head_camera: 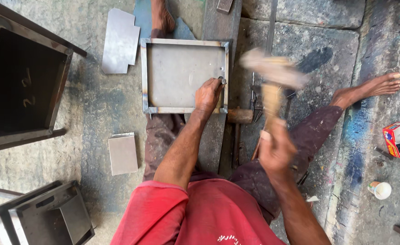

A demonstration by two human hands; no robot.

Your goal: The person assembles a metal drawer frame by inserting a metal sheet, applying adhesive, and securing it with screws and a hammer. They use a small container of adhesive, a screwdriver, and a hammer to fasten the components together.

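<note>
A square metal frame with a sheet panel (181,75) lies flat in front of me, across my legs and a steel beam (218,27). My left hand (207,95) holds a small metal punch (222,81) upright against the frame's right edge. My right hand (276,149) grips the wooden handle of a hammer (272,72), raised and motion-blurred to the right of the frame. A second hammer head (240,115) lies by the frame's lower right corner.
A cut metal sheet (119,41) and a small plate (123,154) lie on the concrete floor at left. Dark steel box frames stand at upper left (23,86) and lower left (50,213). A small carton (397,138) and a cup (381,189) sit at right.
</note>
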